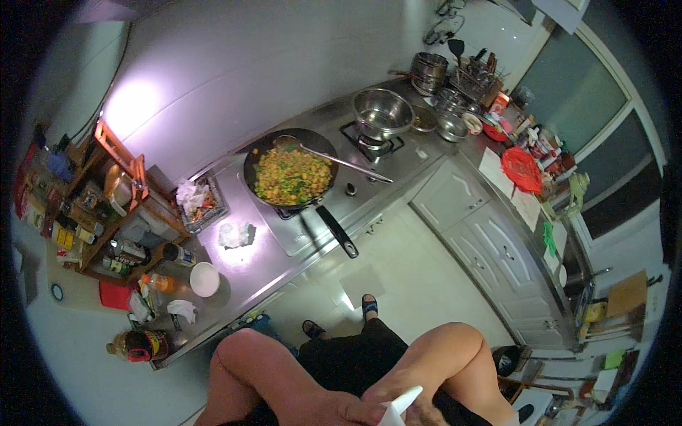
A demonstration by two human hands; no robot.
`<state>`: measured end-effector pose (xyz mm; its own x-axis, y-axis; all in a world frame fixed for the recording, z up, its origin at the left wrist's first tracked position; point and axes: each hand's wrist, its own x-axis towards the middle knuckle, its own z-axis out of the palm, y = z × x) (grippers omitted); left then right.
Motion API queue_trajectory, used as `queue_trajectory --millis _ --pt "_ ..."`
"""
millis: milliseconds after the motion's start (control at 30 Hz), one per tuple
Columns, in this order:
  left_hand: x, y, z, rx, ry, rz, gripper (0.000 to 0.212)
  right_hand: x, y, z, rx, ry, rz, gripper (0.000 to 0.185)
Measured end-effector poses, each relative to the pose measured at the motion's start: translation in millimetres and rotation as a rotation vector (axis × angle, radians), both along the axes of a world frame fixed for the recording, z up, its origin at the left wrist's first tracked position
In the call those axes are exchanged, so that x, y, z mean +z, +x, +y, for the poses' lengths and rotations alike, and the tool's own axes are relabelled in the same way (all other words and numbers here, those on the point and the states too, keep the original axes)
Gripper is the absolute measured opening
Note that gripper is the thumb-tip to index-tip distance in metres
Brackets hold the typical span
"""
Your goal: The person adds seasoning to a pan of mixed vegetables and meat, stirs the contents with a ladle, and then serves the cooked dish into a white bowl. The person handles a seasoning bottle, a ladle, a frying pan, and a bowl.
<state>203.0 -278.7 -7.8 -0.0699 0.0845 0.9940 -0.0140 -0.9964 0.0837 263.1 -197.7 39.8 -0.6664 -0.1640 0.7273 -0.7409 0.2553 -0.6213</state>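
Note:
Low in the view, close to the body, my left hand (354, 409) and my right hand (423, 411) come together around a piece of white tissue (402, 403). Both hands grip it, one from each side; their lower parts are cut off by the picture's edge. In front of me, a black frying pan (250, 175) with diced green and orange vegetables (293, 173) sits on the left burner. A metal ladle (346, 162) rests in the pan, its handle reaching over the right rim. The pan's black handle (335, 231) juts past the counter edge.
A steel pot (381, 114) stands on the right burner. Left of the pan are a tray of scraps (210, 210), a crumpled white cloth or paper (234, 234), a white bowl (204, 279) and a wooden rack (88, 255) of bottles. A counter (487, 154) with dishes runs along the right.

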Motion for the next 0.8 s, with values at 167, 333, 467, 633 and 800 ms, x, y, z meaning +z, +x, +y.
queue_trajectory --millis 167,333,467,633,800 --pt "-5.4 9.2 33.6 0.081 0.032 0.112 0.034 -7.7 27.2 34.1 -0.024 -0.072 -0.013 0.031" --pt "-16.6 32.1 90.7 0.298 -0.04 0.277 0.037 -24.5 57.9 98.1 -0.058 -0.155 -0.009 0.033" --pt "-23.5 49.1 171.6 0.241 -0.359 0.371 0.051 -48.2 96.7 181.4 -0.288 -0.272 -0.071 0.035" --pt "-71.8 72.8 316.3 0.841 -1.026 0.728 0.065 -136.2 122.0 303.2 -0.733 -0.797 -0.511 0.038" --pt "-122.1 110.9 433.5 0.649 -1.253 0.543 0.05 -228.2 158.9 426.9 -0.82 -1.144 -0.241 0.033"
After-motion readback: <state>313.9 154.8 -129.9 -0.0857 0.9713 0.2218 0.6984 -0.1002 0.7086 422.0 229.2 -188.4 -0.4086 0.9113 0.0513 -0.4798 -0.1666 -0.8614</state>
